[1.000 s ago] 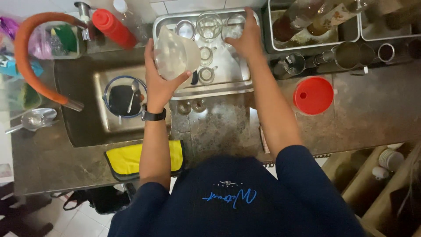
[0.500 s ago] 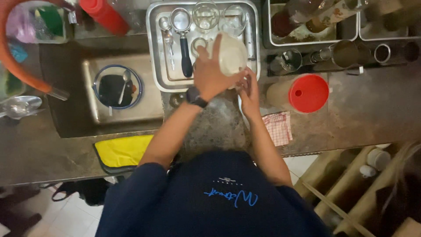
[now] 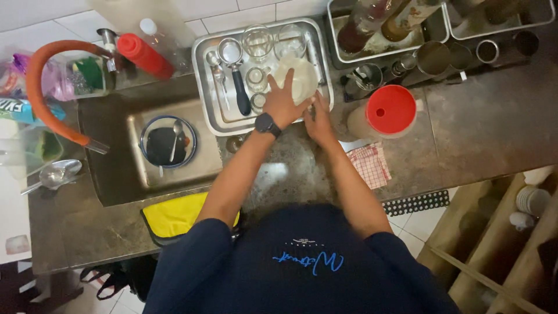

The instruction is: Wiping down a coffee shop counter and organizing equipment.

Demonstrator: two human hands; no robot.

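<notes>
My left hand (image 3: 283,103), with a dark watch on the wrist, lies over a whitish translucent container (image 3: 297,78) and grips it from above. The container rests in the right part of a steel tray (image 3: 204,81) on the counter. My right hand (image 3: 318,113) is pressed against the container's near side at the tray's rim, fingers bent; its grip is hidden. Two clear glasses (image 3: 257,40) stand at the far side of the tray. A strainer with a black handle (image 3: 239,90) lies just left of my left hand.
A container with a red funnel-like top (image 3: 390,109) stands right of my hands, with a checked cloth (image 3: 372,164) in front of it. The sink (image 3: 116,180) at left holds a bowl with a spoon (image 3: 168,141). An orange hose (image 3: 34,87), red squeeze bottle (image 3: 142,54) and yellow cloth (image 3: 173,214) are nearby.
My left hand carried the translucent container from left of the tray to its right part and lowered it there. My right hand came back from the tray's far side to the container.
</notes>
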